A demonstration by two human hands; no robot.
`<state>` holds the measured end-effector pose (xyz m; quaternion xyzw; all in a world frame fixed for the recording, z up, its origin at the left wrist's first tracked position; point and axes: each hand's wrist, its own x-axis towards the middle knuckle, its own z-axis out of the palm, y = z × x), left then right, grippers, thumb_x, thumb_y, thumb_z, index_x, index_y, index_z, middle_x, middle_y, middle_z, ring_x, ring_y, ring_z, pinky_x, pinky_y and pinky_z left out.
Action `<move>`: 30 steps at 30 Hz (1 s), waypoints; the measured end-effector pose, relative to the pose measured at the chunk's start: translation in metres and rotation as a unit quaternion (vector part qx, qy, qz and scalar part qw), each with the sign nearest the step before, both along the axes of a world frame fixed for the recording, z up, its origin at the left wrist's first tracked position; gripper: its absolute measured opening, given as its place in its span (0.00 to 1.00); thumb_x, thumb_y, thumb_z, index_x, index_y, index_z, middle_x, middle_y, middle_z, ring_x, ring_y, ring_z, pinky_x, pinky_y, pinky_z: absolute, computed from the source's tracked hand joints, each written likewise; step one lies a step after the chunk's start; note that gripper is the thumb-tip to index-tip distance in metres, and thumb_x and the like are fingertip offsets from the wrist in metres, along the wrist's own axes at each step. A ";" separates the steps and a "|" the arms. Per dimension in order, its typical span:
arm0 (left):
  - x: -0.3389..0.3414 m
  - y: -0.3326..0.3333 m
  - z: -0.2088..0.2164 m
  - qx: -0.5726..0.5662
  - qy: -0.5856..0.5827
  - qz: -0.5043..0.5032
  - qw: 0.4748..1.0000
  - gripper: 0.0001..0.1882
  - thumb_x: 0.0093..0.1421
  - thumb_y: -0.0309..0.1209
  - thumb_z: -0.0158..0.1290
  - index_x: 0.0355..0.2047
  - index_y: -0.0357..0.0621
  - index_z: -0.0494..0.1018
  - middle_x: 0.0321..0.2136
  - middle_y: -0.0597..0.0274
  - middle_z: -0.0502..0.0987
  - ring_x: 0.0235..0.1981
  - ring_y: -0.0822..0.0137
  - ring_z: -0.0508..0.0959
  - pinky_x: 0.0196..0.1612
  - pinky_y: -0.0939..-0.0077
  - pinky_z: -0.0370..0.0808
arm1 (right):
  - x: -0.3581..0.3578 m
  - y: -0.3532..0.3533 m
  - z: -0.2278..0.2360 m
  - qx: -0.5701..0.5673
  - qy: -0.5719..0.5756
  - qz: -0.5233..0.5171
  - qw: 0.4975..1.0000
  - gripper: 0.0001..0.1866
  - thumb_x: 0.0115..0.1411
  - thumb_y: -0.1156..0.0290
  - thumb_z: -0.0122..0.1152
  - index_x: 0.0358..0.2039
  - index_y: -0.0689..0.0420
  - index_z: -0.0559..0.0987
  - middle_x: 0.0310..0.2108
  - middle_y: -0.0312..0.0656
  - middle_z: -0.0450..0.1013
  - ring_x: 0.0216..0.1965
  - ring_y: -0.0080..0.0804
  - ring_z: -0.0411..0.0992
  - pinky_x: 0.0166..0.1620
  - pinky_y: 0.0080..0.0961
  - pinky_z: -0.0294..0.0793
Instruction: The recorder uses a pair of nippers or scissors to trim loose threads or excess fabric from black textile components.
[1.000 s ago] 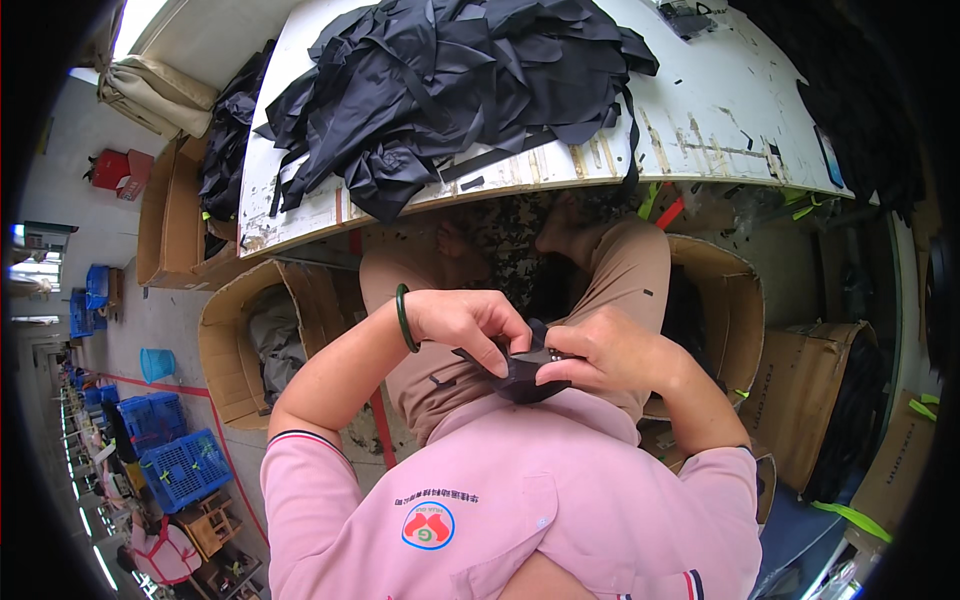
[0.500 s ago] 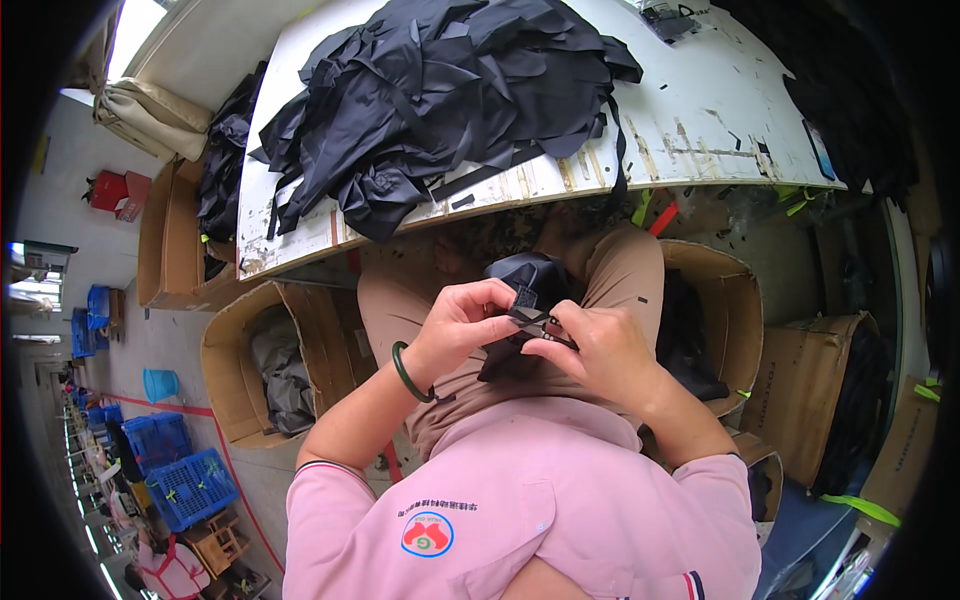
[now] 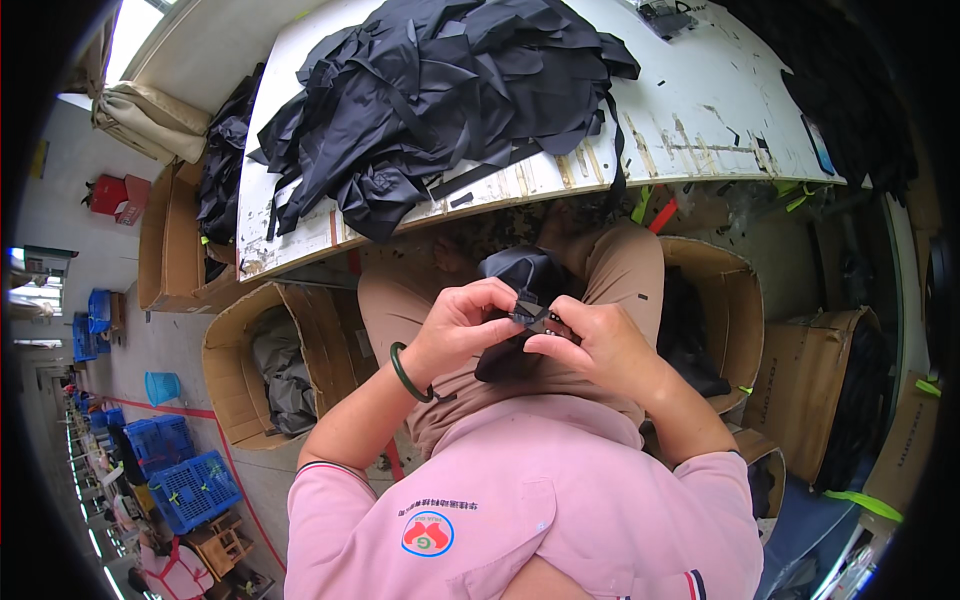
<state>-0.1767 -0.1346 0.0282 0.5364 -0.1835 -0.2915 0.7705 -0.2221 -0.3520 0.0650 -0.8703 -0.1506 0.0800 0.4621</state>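
Over my lap, a piece of black fabric (image 3: 522,270) hangs between my two hands, its lower part resting against my thighs. My left hand (image 3: 468,318), with a dark green bangle at the wrist, pinches its edge between thumb and fingertips. Close beside it, my right hand (image 3: 590,338) is closed round a small dark tool (image 3: 549,322) that looks like thread snips. Most of that tool is hidden by the fingers, and whether its blades touch the fabric is unclear.
A white worktable (image 3: 700,110) in front bears a large heap of black fabric pieces (image 3: 440,100). Cardboard boxes with fabric stand by my legs, left (image 3: 235,370) and right (image 3: 735,290). Blue crates (image 3: 195,490) and a blue bin (image 3: 161,387) are on the floor far left.
The black fabric at my fingertips has turned slightly, and the small tool now shows less between the hands. Both hands have stayed nearly in place.
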 end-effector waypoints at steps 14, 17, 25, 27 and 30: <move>-0.003 -0.001 0.003 0.070 -0.049 0.029 0.996 0.06 0.55 0.19 0.56 0.34 0.34 0.76 0.34 0.62 0.74 0.35 0.75 0.73 0.39 0.83 0.70 | 0.004 -0.003 -0.014 0.132 0.087 -0.105 0.982 0.18 0.53 0.58 0.69 0.31 0.59 0.73 0.21 0.39 0.70 0.22 0.25 0.69 0.28 0.24 0.68; 0.000 -0.016 0.000 0.114 -0.180 -0.027 0.977 0.07 0.56 0.20 0.57 0.35 0.34 0.75 0.38 0.60 0.74 0.38 0.73 0.73 0.44 0.80 0.70 | 0.010 -0.002 -0.013 0.231 0.138 -0.081 0.960 0.11 0.53 0.70 0.67 0.32 0.60 0.74 0.24 0.30 0.69 0.29 0.15 0.65 0.32 0.19 0.67; 0.100 0.048 0.006 0.300 -0.344 0.329 0.827 0.14 0.52 0.28 0.59 0.40 0.40 0.74 0.43 0.52 0.73 0.46 0.56 0.73 0.50 0.67 0.69 | -0.029 -0.139 -0.021 0.353 0.060 -0.342 0.869 0.05 0.59 0.74 0.56 0.29 0.54 0.69 0.17 0.25 0.59 0.12 0.11 0.54 0.15 0.12 0.54; 0.147 0.084 -0.007 0.458 -0.458 0.380 0.660 0.20 0.52 0.32 0.59 0.44 0.38 0.71 0.47 0.50 0.70 0.51 0.52 0.70 0.55 0.62 0.65 | -0.059 -0.192 -0.044 0.368 0.023 -0.431 0.824 0.04 0.63 0.72 0.56 0.33 0.54 0.70 0.14 0.25 0.56 0.11 0.09 0.50 0.14 0.12 0.51; 0.189 0.114 -0.027 0.550 -0.450 0.386 0.588 0.23 0.50 0.35 0.61 0.47 0.44 0.71 0.50 0.51 0.70 0.55 0.53 0.67 0.58 0.60 0.62 | -0.113 -0.258 -0.087 0.315 0.031 -0.547 0.775 0.06 0.63 0.66 0.57 0.33 0.52 0.70 0.11 0.24 0.53 0.09 0.11 0.48 0.13 0.13 0.50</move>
